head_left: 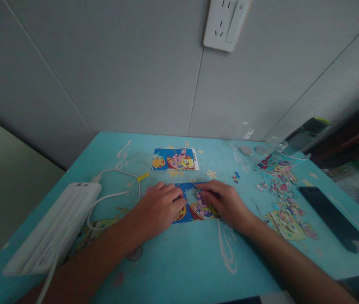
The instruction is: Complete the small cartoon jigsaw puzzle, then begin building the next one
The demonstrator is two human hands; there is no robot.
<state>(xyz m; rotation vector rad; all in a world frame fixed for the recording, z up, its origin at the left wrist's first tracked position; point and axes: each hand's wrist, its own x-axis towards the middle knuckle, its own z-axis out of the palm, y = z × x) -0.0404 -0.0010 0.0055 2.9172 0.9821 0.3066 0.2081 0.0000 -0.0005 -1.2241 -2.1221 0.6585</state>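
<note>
A partly built cartoon jigsaw puzzle [195, 204] lies flat at the middle of the table [179, 261], pinned under both hands so it cannot slide. The left hand [158, 207] presses its edge with a released, flat grip; the right hand [225, 202] pinches at a piece, fingertips together. Behind the puzzle lies the reference picture [175, 159]; loose pieces [280, 198] are scattered to its right.

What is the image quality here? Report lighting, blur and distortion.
Head view: dim, flat light with a bluish cast; wide-angle lens bends the wall seams and table edges; left hand and right hand on the puzzle look soft; loose pieces at right are smeared; no strong glare.
</note>
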